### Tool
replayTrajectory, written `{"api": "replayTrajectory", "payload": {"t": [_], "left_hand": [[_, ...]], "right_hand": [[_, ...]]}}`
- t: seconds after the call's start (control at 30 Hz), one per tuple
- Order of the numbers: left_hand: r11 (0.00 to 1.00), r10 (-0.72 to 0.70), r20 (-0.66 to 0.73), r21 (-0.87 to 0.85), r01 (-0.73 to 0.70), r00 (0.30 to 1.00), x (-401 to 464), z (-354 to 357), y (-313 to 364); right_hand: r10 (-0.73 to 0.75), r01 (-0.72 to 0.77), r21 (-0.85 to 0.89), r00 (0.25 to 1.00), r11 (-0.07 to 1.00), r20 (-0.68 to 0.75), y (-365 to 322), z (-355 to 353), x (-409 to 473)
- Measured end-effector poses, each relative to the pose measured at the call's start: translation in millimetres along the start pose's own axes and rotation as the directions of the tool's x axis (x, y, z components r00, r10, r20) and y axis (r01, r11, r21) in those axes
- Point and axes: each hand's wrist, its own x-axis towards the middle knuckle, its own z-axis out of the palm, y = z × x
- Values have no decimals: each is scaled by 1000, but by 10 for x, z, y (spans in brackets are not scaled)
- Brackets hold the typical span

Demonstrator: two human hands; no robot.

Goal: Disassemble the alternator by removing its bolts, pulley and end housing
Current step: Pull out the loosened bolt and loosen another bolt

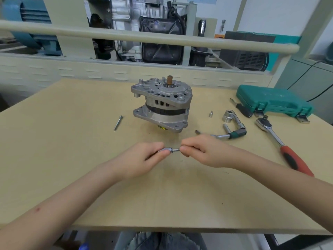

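One loose bolt [118,122] lay left of centre on the worktop [54,141]; one alternator [161,103] stood mid-frame. Below it, the left hand [144,158] pinched a small socket [165,150] in a clenched grip, while the right hand [203,150] pinched a bolt shank [176,150] entering it. Three sockets and one red-handled ratchet [281,141] lay right.
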Motion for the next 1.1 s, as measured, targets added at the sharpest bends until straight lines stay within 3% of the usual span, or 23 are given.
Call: {"api": "replayTrajectory", "payload": {"t": [0.1, 0.17, 0.27, 0.33, 0.37, 0.4, 0.43, 0.47, 0.5, 0.53, 0.57, 0.6, 0.63, 0.67, 0.73, 0.8, 0.83, 0.87, 0.97, 1.03, 1.1], "left_hand": [[968, -188, 9, -166, 187, 982, 68, -10, -40], [877, -308, 123, -349, 332, 943, 105, -5, -77], [844, -370, 177, -348, 409, 912, 126, -5, -95], [842, -411, 21, -375, 388, 912, 147, -86, -100], [833, -439, -75, -407, 375, 895, 148, -149, -115], [825, -466, -162, -434, 362, 870, 143, -220, -138], [819, -488, -229, -454, 351, 842, 131, -286, -159], [813, -505, -267, -466, 349, 821, 117, -334, -176], [809, -515, -280, -472, 351, 810, 104, -352, -185], [807, -521, -277, -467, 361, 807, 97, -349, -179], [810, -522, -268, -454, 373, 810, 96, -332, -167], [814, -520, -257, -438, 381, 815, 99, -307, -145], [821, -511, -252, -426, 380, 822, 112, -294, -127], [828, -501, -259, -423, 369, 826, 129, -291, -117], [832, -489, -276, -433, 348, 827, 149, -295, -108], [832, -482, -292, -447, 328, 826, 163, -305, -116], [832, -481, -296, -452, 322, 825, 172, -309, -121], [832, -479, -298, -455, 318, 826, 174, -301, -122], [885, -432, -324, -333, 325, 842, 152, -226, -104], [959, -284, -322, -114, 261, 903, 130, -143, -75], [968, -108, -157, 206, 140, 982, 131, -17, -17]], "right_hand": [[4, -19, -291, 999, 957, -54, 29, 41, 62], [3, -26, -524, 999, 852, -45, 29, 94, 83], [11, 36, -661, 998, 749, 66, -56, 77, 94], [34, -44, -509, 999, 860, -28, -95, -187, 136], [30, -91, -375, 986, 923, -165, -106, -368, 151], [8, -91, -220, 937, 971, -350, -123, -553, 152], [-24, 42, 17, 811, 999, -584, -117, -696, 140], [60, 171, 248, 698, 954, -714, -117, -740, 131], [143, 164, 340, 681, 926, -718, -86, -658, 101], [168, -6, 251, 755, 968, -634, -58, -490, 85], [226, -236, 19, 903, 972, -366, -80, -233, 63], [257, -279, -269, 960, 922, -114, 0, 0, 12], [223, -174, -505, 974, 846, 40, 39, 71, -11], [217, -126, -543, 970, 831, 107, 56, -10, 10], [184, -222, -244, 968, 944, -168, -28, -376, 52], [84, -90, 15, 838, 996, -539, -117, -661, 100], [92, -21, 118, 768, 993, -634, -101, -699, 100], [177, -55, 206, 749, 977, -638, -90, -652, 102], [187, -97, 214, 871, 972, -454, -67, -287, 22], [189, -197, -99, 978, 975, -90, -31, -126, -12], [275, -204, -369, 950, 907, 151, 8, 23, -19]]}}
